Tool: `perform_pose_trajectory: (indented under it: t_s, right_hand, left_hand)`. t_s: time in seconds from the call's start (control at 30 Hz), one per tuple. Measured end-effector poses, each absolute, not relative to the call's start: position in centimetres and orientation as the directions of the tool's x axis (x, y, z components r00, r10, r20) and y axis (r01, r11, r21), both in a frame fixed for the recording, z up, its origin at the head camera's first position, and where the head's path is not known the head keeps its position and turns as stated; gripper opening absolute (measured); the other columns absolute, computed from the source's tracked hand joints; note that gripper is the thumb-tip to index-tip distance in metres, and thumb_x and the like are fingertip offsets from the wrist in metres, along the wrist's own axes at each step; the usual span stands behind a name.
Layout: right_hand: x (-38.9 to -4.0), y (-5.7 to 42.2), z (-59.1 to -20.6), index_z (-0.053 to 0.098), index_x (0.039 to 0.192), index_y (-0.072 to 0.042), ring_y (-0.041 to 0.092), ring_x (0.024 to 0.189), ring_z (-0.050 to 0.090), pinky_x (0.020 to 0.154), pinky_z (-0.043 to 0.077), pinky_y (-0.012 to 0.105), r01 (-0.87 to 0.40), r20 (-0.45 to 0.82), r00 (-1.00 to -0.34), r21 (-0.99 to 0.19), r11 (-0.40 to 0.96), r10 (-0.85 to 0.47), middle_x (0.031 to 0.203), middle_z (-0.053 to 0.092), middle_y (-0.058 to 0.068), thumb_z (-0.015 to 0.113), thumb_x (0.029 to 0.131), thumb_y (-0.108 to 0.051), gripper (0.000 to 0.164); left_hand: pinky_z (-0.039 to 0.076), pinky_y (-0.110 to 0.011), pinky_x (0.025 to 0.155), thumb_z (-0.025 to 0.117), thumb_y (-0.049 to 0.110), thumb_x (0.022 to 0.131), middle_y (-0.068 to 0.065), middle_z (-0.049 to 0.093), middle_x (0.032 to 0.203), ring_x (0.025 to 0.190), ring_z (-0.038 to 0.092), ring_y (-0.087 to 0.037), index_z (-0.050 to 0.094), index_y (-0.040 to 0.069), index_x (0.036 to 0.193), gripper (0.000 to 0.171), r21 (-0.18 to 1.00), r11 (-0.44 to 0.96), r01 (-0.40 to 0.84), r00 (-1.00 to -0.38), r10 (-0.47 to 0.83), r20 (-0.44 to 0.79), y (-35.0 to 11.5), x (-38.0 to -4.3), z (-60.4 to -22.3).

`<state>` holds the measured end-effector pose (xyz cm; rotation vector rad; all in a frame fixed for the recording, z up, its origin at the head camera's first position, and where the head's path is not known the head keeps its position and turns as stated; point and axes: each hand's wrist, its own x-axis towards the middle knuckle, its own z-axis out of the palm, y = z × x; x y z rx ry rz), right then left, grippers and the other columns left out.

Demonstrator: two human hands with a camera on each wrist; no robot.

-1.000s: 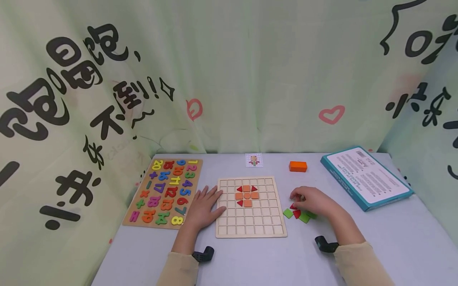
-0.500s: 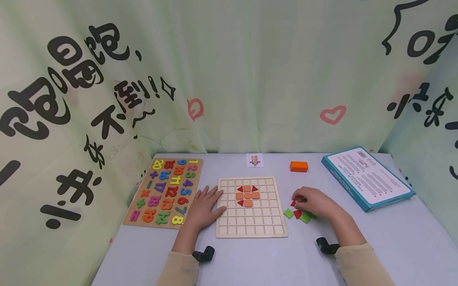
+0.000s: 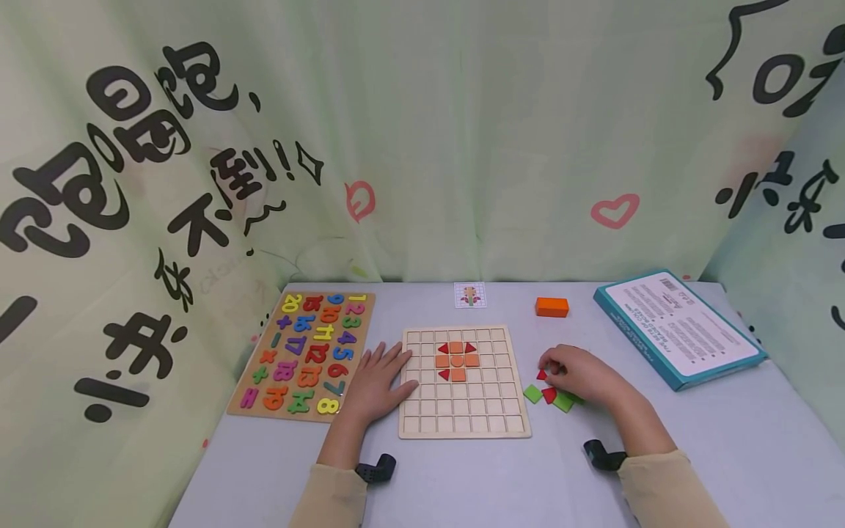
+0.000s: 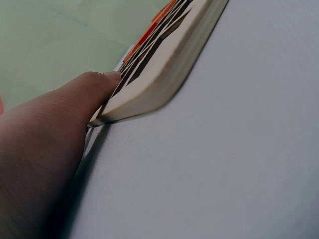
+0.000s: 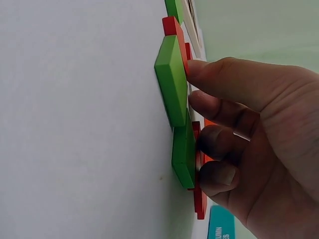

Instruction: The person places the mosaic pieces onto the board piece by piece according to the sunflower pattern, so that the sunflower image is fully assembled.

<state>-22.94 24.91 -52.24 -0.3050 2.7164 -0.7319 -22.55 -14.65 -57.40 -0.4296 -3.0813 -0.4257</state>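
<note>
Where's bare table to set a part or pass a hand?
Free: the table between the left sleeve and right sleeve, on the near side of the grid board; also between the right sleeve and the blue box. Crowded: the loose tiles at the right hand, and the gap between number board and grid board, where the left hand rests.

Versus 1.0 s ago: right hand [image 3: 577, 372] nudged slightly right, away from the board [image 3: 463, 419]. Red triangle [image 3: 541, 375] at its fingertips slid a bit toward the far edge of the tabletop [image 3: 488, 480]; now sits apart from the nearer red piece [image 3: 549, 395], was almost against it. Most of that happened by 0.5 s ago. Head view also drifted, scene marginally further right.
</note>
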Motion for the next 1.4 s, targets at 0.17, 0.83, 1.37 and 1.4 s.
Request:
perform_pose_trajectory:
  t_s: [0.17, 0.83, 1.37, 1.4]
  right_hand:
    - [-22.9, 24.8, -52.2, 0.067, 0.106, -0.014, 0.017, 0.086, 0.053, 0.071, 0.051, 0.027, -0.134, -0.230, -0.931, -0.504, 0.854, -0.282, 0.089, 0.060, 0.000, 0.070, 0.089, -0.017, 0.017]
    - [-23.0, 20.3, -50.4, 0.066, 0.105, -0.018, 0.016, 0.083, 0.053, 0.062, 0.050, 0.025, -0.163, -0.168, -0.942, -0.528, 0.833, -0.291, 0.088, 0.057, -0.001, 0.074, 0.088, -0.031, 0.023]
    - [-23.6, 15.8, -51.3, 0.065, 0.094, -0.019, 0.015, 0.080, 0.052, 0.066, 0.045, 0.027, -0.225, -0.124, -0.934, -0.527, 0.820, -0.336, 0.079, 0.055, -0.002, 0.077, 0.085, -0.031, 0.019]
    - [-23.6, 15.6, -51.4, 0.065, 0.093, -0.019, 0.015, 0.079, 0.052, 0.066, 0.045, 0.027, -0.232, -0.118, -0.933, -0.525, 0.819, -0.340, 0.079, 0.055, -0.002, 0.077, 0.086, -0.031, 0.018]
  left_hand:
    - [0.013, -0.052, 0.125, 0.048, 0.068, 0.091, 0.005, 0.033, 0.162, 0.154, 0.019, -0.027, 0.041, 0.032, 0.151, 0.070, 0.261, 0.925, 0.275, -0.961, 0.273, 0.044, -14.7, -22.6, -57.5]
    - [0.013, -0.052, 0.126, 0.050, 0.068, 0.090, 0.006, 0.032, 0.162, 0.154, 0.019, -0.026, 0.041, 0.033, 0.151, 0.071, 0.273, 0.925, 0.264, -0.964, 0.263, 0.041, -14.6, -22.5, -57.2]
    - [0.012, -0.052, 0.126, 0.050, 0.067, 0.091, 0.005, 0.033, 0.162, 0.154, 0.019, -0.027, 0.041, 0.032, 0.151, 0.069, 0.269, 0.923, 0.274, -0.961, 0.273, 0.043, -14.6, -22.6, -57.3]
    - [0.013, -0.052, 0.126, 0.050, 0.067, 0.091, 0.005, 0.033, 0.162, 0.154, 0.019, -0.027, 0.041, 0.032, 0.151, 0.069, 0.270, 0.923, 0.274, -0.961, 0.273, 0.044, -14.6, -22.6, -57.3]
